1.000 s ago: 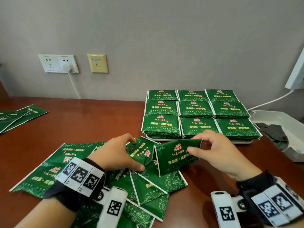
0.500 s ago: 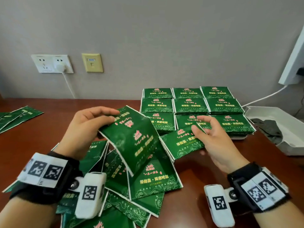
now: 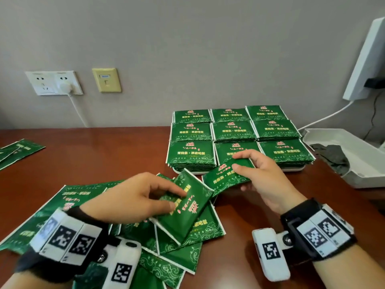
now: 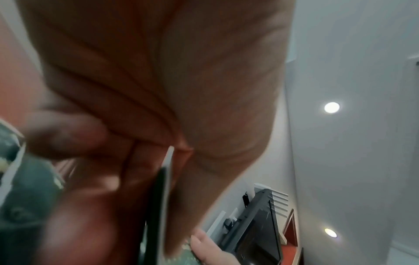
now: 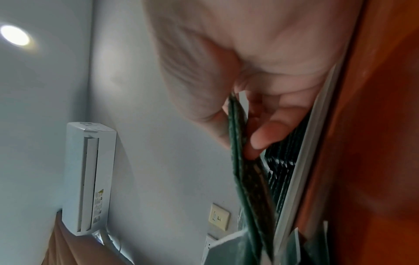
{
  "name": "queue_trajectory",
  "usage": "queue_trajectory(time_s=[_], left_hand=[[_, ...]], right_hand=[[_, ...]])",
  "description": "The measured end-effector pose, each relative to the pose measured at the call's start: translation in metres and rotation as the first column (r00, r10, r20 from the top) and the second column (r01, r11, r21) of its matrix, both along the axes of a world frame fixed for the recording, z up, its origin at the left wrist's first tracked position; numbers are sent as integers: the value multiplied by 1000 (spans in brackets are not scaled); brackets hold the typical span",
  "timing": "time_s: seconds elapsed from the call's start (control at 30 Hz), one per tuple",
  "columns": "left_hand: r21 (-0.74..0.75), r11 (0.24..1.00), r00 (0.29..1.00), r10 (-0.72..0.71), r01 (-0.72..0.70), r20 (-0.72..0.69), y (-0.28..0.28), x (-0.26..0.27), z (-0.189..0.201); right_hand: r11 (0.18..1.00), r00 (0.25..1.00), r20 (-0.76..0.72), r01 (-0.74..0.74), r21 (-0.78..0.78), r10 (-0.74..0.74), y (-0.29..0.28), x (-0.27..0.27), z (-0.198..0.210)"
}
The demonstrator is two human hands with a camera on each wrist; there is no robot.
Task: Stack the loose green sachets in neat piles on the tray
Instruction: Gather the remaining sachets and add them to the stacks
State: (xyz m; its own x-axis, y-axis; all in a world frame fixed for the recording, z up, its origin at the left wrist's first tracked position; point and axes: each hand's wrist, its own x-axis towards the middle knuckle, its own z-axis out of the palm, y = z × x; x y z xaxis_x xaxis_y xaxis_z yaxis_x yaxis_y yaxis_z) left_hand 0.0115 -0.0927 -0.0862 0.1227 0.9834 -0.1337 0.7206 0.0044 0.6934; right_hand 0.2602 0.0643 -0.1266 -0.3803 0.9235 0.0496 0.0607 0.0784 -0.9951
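Nine neat piles of green sachets fill the white tray at the back right. In front of it my right hand grips a small bundle of sachets just above the tray's near edge; the right wrist view shows the bundle edge-on between thumb and fingers. My left hand pinches one tilted sachet over the loose heap, its far corner close to the bundle. That sachet's edge shows in the left wrist view.
Larger green packets lie flat under my left wrist, with more at the far left. An open white box holding a dark cloth stands right of the tray. Wall sockets and a cable are behind.
My left hand came down from a raised position with a sachet and now holds one low over the heap. The right hand kept its bundle and shifted slightly toward the tray.
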Motion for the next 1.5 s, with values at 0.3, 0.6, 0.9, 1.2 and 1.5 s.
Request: queue_trajectory(time_s=[0.3,0.6,0.9,1.2,1.5], left_hand=[[-70,995,796,-104,77,-597,24,33,24],[-267,943,661,-331,199,-674,81,72,15],[-31,974,769,-197,224,-608,85,67,11],[633,733,870,119,248,-478,91,70,30],[370,827,876,270,-424,400,157,104,48]], right_hand=[[993,983,-145,113,11,-111,14,15,11],[997,974,-211,81,-15,-82,21,12,2],[998,947,-317,34,-47,-47,24,19,6],[969,852,-477,127,-214,-217,40,44,15],[928,867,-330,348,-133,-372,86,102,25]])
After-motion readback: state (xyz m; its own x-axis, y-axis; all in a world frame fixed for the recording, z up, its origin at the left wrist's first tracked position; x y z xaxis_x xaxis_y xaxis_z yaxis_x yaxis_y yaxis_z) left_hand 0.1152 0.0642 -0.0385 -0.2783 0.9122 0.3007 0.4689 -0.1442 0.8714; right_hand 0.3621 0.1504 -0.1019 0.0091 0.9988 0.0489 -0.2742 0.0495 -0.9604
